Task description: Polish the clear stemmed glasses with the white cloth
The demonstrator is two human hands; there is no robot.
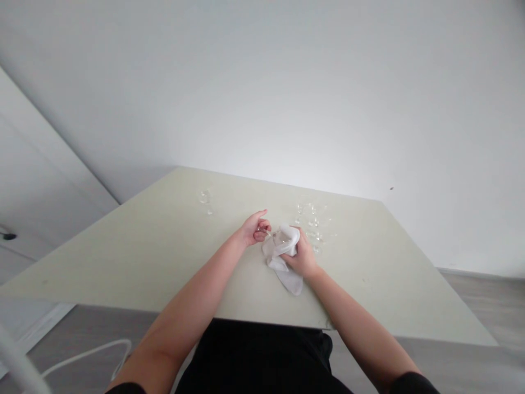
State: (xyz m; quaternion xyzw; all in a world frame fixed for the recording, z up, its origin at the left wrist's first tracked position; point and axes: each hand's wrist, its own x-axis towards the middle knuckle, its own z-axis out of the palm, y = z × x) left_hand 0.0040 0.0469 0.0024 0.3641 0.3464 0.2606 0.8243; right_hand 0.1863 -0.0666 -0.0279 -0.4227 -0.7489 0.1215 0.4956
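My left hand (256,228) is closed, its fingers curled around what looks like the stem of a clear stemmed glass (268,233). A white cloth (289,279) is wrapped around the bowl of this glass and hangs down to the tabletop. From the right side my right hand (304,254) grips the bundled cloth, so most of the bowl is hidden. Just beyond my right hand stand several clear glasses (313,221), hard to separate because they are transparent. Farther away on the left is another clear glass (204,197).
The pale table (164,246) reaches back to a white wall (262,98). Its front edge runs close to my body. A white cable (90,350) and a pale pole (20,361) are at the lower left, by the grey floor (488,301) and a white door (45,169).
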